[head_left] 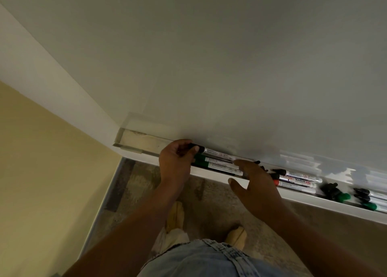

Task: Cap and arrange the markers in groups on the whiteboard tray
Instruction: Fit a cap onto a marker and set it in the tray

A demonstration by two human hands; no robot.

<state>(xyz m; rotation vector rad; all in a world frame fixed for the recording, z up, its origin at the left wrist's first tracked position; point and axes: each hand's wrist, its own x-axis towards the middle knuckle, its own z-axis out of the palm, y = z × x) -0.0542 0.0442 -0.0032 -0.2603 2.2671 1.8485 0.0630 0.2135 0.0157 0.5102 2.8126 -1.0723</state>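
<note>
A pale yellow wall [31, 151] fills the left of the frame, meeting a white whiteboard [230, 67] whose long white tray [314, 202] runs down to the right along its lower edge. Seen from above, a person stands at the tray's left end, where a short bare stretch lies before the first pens. The left grip [174, 161] has its fingers and thumb curled round the black cap end of a black-capped marker [222, 154], which lies along the back of the tray against the board. Just in front of it two green-capped markers [219, 166] lie side by side, parallel to it, their green caps tucked by the left palm. The right grip [257, 182] is spread wide with straight fingers, holding nothing; its fingertips rest at the far ends of these pens and its thumb hangs over the tray's front wall. Just beyond that hand three markers [299, 180] lie together, two with black caps and one with red. Further right, apart from them, a loose black cap [328, 187] and a loose green cap [343, 197] sit on the tray floor, and more markers [374, 201] lie at the frame's right edge. Below the tray are mottled carpet [209, 203], pale shoes [176, 214] and light blue jeans [199, 260].
</note>
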